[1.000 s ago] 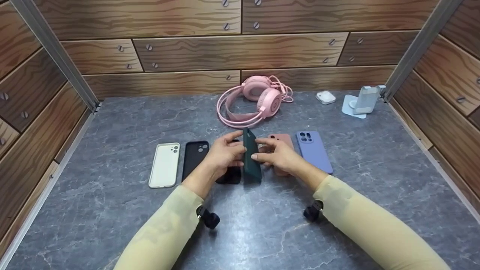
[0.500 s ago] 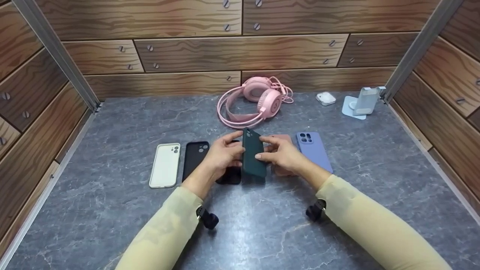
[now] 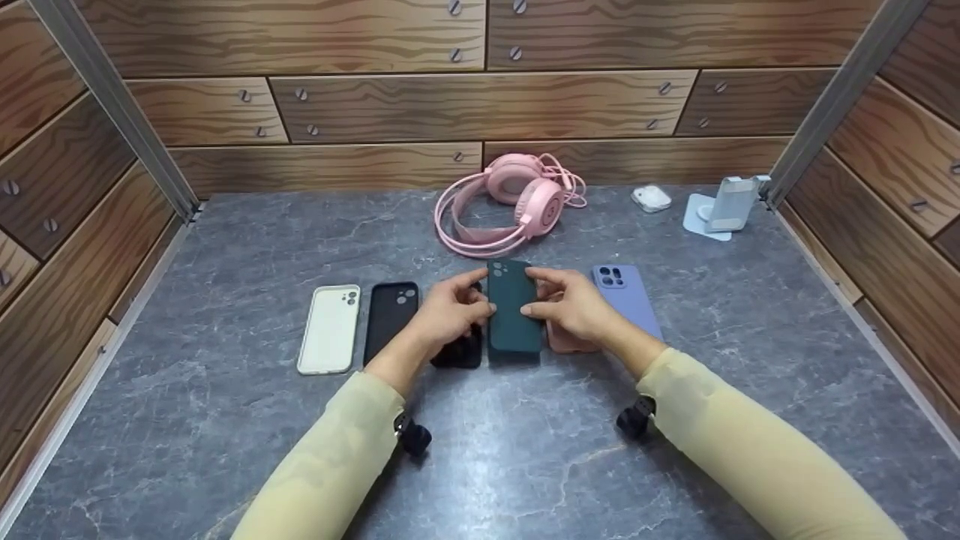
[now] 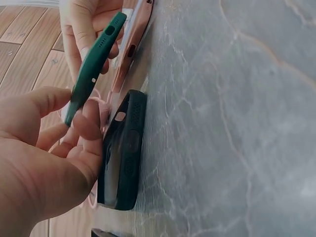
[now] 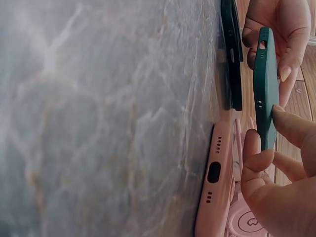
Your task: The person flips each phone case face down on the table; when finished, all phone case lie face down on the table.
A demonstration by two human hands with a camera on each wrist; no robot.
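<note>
A dark green phone case point(image 3: 514, 322) is held between both hands in the middle of the head view, back side up with its camera holes at the far left corner. My left hand point(image 3: 444, 313) pinches its left edge with thumb and fingers. On the right edge, my right hand point(image 3: 579, 309) does the same. Both wrist views show the case point(image 4: 94, 69) raised above the table. Under my left hand lies a black phone case point(image 3: 459, 352), partly covered. A pink phone case point(image 5: 217, 182) lies below my right hand, mostly hidden in the head view.
To the left lie a cream phone case point(image 3: 328, 331) and another black case point(image 3: 387, 322). A purple case point(image 3: 634, 304) lies at the right. Farther back are pink headphones point(image 3: 541, 206), a small white case point(image 3: 652, 198) and a pale blue stand point(image 3: 731, 206). Wood-patterned walls enclose the table.
The green case has turned from standing on edge to lying nearly flat, its back now facing up. My right hand has shifted slightly right with its edge; the left has barely moved.
</note>
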